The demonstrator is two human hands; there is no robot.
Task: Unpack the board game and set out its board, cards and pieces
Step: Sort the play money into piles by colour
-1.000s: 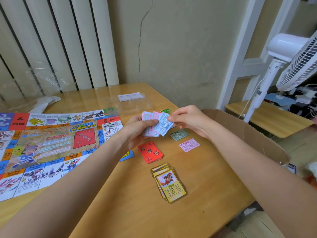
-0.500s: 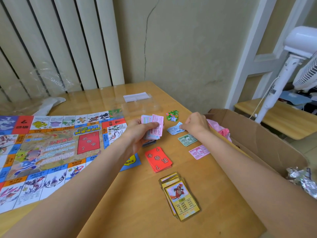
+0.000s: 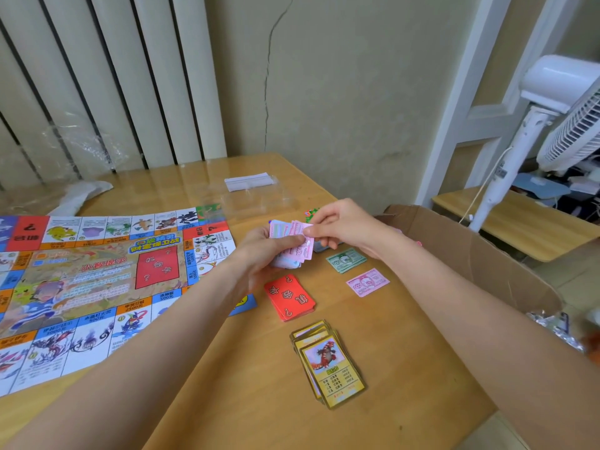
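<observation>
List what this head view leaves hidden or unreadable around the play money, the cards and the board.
- Play-money wad: count and lower notes hidden by the left hand and right hand.
- Board: left part cut off by the frame edge, near corner covered by the left forearm.
- Yellow card stack: print too small to read.
- Cardboard box: inside hidden by its wall.

Bare table (image 3: 406, 368) between yellow cards (image 3: 331, 365) and cardboard box (image 3: 480, 254)

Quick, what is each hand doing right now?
Left hand: holds a stack of play money.
Right hand: pinches the top pink note of that stack.
</observation>
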